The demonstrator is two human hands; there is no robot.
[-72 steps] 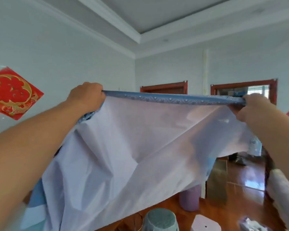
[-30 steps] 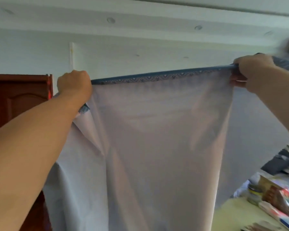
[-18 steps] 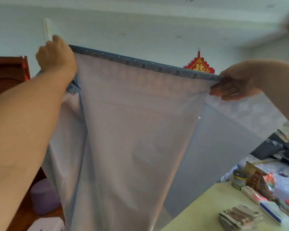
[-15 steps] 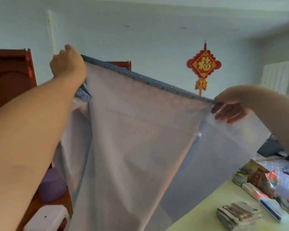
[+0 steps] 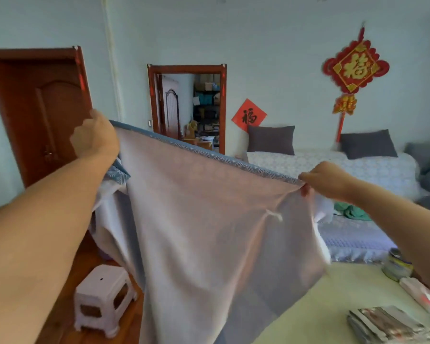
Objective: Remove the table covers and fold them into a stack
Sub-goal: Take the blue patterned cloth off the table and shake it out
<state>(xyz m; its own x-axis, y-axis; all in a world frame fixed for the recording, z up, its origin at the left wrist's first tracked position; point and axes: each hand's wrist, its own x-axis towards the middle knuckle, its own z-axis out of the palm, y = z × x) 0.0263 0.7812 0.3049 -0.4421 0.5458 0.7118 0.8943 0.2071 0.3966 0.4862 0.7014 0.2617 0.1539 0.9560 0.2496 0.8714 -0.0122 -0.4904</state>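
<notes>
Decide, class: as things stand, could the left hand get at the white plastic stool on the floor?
Probably not yet. The left hand grips the raised table cover at its top edge, so it is occupied; the stool stands uncovered below that arm.

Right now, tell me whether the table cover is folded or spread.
Spread, not yet folded: the table cover hangs as a sheet from its blue edge, held taut between the left hand and right hand.

Table cover (image 5: 209, 219) stretched between left hand (image 5: 94, 137) and right hand (image 5: 325, 180)
</notes>
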